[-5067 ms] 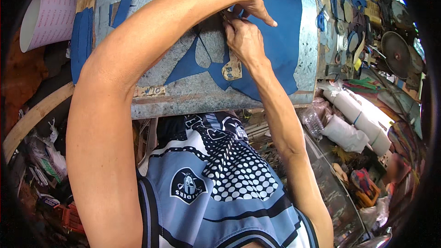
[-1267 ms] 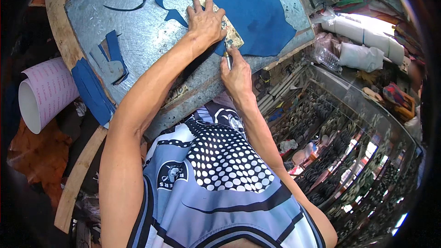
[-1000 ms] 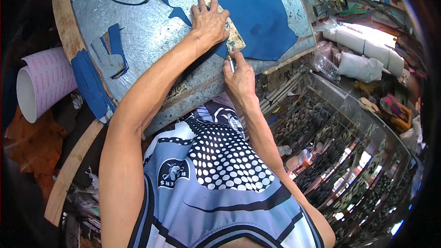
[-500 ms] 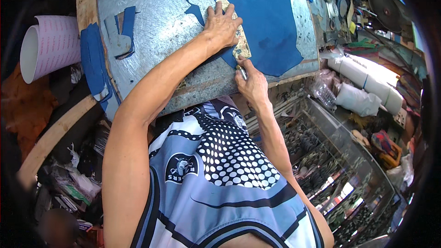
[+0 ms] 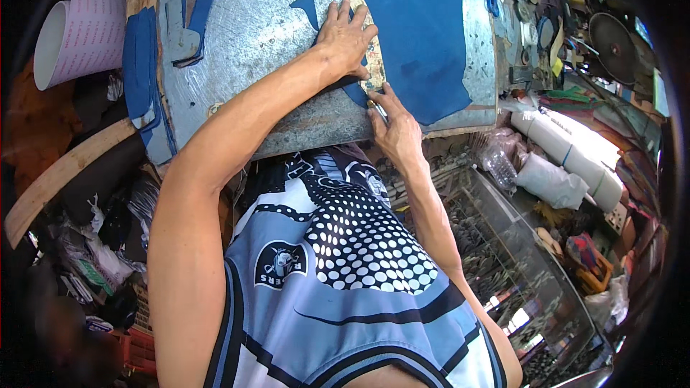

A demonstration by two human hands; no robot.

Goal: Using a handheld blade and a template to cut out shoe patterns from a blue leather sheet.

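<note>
Blue sheet [image 5: 410,21] on scratched metal table [image 5: 251,36]; left hand [image 5: 348,36] flat on template [image 5: 370,50], right hand [image 5: 395,129] gripping blade [image 5: 376,109].

Camera: you have one view only, a wide fisheye worn on the person's head.
Facing: it looks steeply down past the chest to the desk [image 5: 251,36], whose far edge meets the top of the frame.
Nearness: close; the patterned shirt [image 5: 345,280] fills the lower half, just below the desk's near edge.
Forearms: both rise from the lower edge toward the desk.
Distortion: the desk's straight edges bow, and beyond the desk the rim goes black.
Shared part: none, no second view.
</note>
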